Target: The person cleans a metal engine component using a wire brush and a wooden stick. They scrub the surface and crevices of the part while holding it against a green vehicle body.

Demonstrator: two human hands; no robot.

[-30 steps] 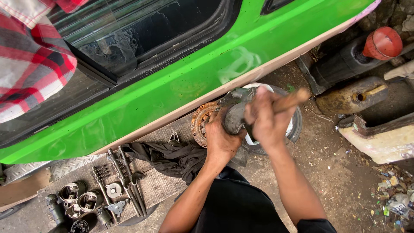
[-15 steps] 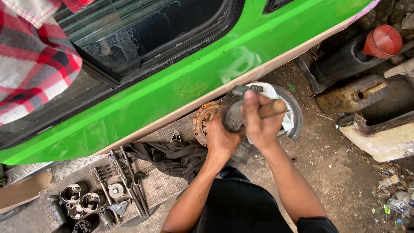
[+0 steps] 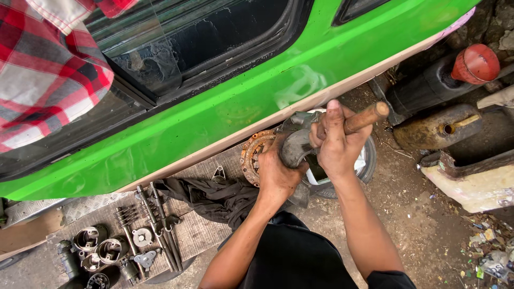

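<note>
My left hand (image 3: 276, 174) grips a curved grey metal engine part (image 3: 293, 144) and holds it over a round basin (image 3: 368, 163). My right hand (image 3: 334, 142) is closed around a wooden handle (image 3: 367, 116), a hammer's by the look of it, raised just above the metal part; its head is hidden behind my fingers. A rusty clutch disc (image 3: 251, 155) lies right behind my left hand. Both forearms reach out from my dark-trousered lap at the bottom of the view.
A bright green vehicle body (image 3: 225, 112) fills the top. A black rag (image 3: 214, 195) and several engine parts, pistons (image 3: 99, 249) and rods (image 3: 155, 225) lie on a board at lower left. A red-capped black cylinder (image 3: 455, 75) and rusty housings sit at right. A person's plaid sleeve (image 3: 48, 69) hangs upper left.
My right hand dropped with the wooden handle onto the metal part, then rose again, the handle now tilted up to the right. My left hand stayed on the part.
</note>
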